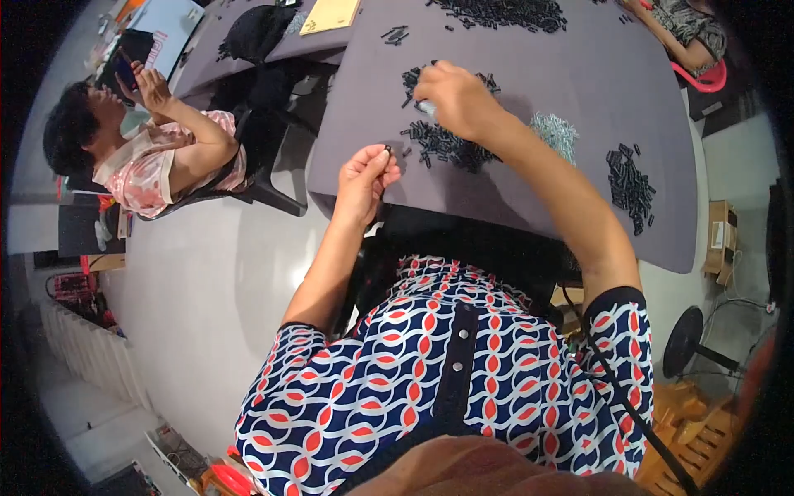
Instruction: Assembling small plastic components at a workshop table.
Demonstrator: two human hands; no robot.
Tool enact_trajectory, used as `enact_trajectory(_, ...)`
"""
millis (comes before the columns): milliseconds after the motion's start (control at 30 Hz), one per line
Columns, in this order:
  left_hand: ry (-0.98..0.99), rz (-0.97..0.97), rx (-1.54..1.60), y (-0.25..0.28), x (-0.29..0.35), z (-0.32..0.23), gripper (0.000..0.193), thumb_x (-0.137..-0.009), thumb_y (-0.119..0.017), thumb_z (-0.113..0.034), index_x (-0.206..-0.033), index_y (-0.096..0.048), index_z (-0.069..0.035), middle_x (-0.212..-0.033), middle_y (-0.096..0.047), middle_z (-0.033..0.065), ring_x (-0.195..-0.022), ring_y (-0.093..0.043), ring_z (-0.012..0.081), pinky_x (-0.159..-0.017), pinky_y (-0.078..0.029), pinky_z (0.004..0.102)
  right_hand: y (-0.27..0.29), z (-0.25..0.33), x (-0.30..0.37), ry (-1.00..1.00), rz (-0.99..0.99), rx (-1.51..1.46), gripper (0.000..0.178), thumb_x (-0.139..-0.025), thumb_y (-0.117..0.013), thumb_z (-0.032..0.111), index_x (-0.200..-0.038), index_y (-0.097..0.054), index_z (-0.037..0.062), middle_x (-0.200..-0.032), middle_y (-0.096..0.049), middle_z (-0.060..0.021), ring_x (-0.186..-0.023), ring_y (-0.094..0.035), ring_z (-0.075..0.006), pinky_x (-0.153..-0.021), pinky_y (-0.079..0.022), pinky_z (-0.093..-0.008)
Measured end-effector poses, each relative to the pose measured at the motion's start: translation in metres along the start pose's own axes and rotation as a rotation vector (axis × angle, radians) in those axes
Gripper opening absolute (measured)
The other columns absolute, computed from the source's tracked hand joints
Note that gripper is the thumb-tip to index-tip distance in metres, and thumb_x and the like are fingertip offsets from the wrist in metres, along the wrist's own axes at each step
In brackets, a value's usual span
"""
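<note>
— At the near edge of the grey counter (pixel 529 194), what did the hands have?

— The left hand (pixel 366 178) was raised just over the counter's edge, fingers curled shut, thumb and forefinger pinched on one small black piece (pixel 388 150) — short, dark, stubby, too small to tell more. The right hand (pixel 453 97) reached farther out, resting palm-down on a scatter of black pieces (pixel 442 142). Something pale showed under its fingers, though I could not tell whether they were closed on it.

— And the pieces themselves?

— Little black rods or sleeves, matte, all about one length, lying loose and crossing one another. That scatter lay under and just beside the right hand. A second heap (pixel 631 186) sat well to the right, and a long dense pile (pixel 504 11) lay along the far side. Between the right forearm and the second heap was a small mound of silvery metal bits (pixel 556 132) — shiny, thin, tangled.

— The counter's surface?

— Smooth, flat, dull grey, its edge bending with the lens. A tan envelope (pixel 330 15) lay on the next counter.

— Anyone else?

— A seated person in a pale pink patterned top (pixel 157 169) at the left, both hands lifted around a dark phone (pixel 126 70). Another person's arm (pixel 674 33) lay at the far right corner, by a red chair back (pixel 703 80).
</note>
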State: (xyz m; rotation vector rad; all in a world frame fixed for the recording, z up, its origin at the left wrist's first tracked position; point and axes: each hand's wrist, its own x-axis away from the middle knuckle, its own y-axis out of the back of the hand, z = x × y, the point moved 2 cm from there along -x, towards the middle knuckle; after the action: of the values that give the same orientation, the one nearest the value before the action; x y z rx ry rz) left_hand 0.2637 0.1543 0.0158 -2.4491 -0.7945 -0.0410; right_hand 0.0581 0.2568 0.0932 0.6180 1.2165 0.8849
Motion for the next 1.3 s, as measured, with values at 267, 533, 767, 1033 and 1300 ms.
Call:
enact_trajectory(267, 0.001, 0.056, 0.106, 0.003, -0.002, 0.006, 0.013, -0.095, -0.059, -0.007, -0.106, -0.062, -0.001, -0.092, -0.068, 0.0084, -0.081, -0.067, 0.0173, -0.077, -0.058, 0.0311, -0.062, -0.020, -0.031, 0.070, 0.232, 0.212, 0.011, -0.076, -0.059, 0.009, -0.079, -0.070, 0.0080, -0.097, -0.062, -0.0070, -0.104, -0.055, -0.0255, -0.088, -0.045, -0.0402)
enact_trajectory(533, 0.000, 0.080, 0.094, 0.003, -0.003, 0.004, 0.013, -0.095, -0.059, -0.007, -0.105, -0.062, -0.001, -0.093, -0.068, 0.0078, -0.083, -0.067, 0.0163, -0.078, -0.058, 0.0312, -0.071, -0.017, -0.041, 0.048, 0.283, 0.337, 0.010, -0.073, -0.062, 0.007, -0.081, -0.069, 0.0066, -0.095, -0.061, -0.0058, -0.101, -0.055, -0.0239, -0.085, -0.045, -0.0360)
enact_trajectory(767, 0.003, 0.084, 0.080, -0.001, -0.002, 0.004, 0.012, -0.095, -0.059, -0.008, -0.105, -0.062, -0.001, -0.093, -0.067, 0.0081, -0.082, -0.067, 0.0164, -0.078, -0.057, 0.0311, -0.069, -0.026, -0.033, 0.122, 0.265, 0.384, 0.013, -0.076, -0.063, 0.015, -0.085, -0.070, 0.0090, -0.099, -0.065, -0.0066, -0.104, -0.058, -0.0235, -0.088, -0.048, -0.0395)
enact_trajectory(1033, 0.042, 0.075, 0.068, 0.000, -0.006, 0.005, 0.013, -0.095, -0.060, -0.008, -0.105, -0.062, -0.001, -0.093, -0.067, 0.0079, -0.082, -0.067, 0.0166, -0.077, -0.057, 0.0313, -0.029, -0.077, -0.030, -0.393, 0.110, -0.569, 0.011, -0.081, -0.061, 0.004, -0.091, -0.058, 0.0054, -0.077, -0.061, -0.0061, -0.068, -0.059, -0.0210, -0.061, -0.047, -0.0367)
enact_trajectory(1300, 0.072, 0.030, 0.045, 0.001, -0.003, 0.000, 0.013, -0.095, -0.059, -0.007, -0.105, -0.062, 0.000, -0.093, -0.066, 0.0083, -0.081, -0.066, 0.0162, -0.077, -0.057, 0.0302, -0.024, -0.130, -0.047, -0.774, 0.090, -0.725, 0.010, -0.084, -0.060, 0.002, -0.093, -0.066, 0.0039, -0.071, -0.062, -0.0002, -0.059, -0.058, -0.0071, -0.052, -0.042, -0.0230)
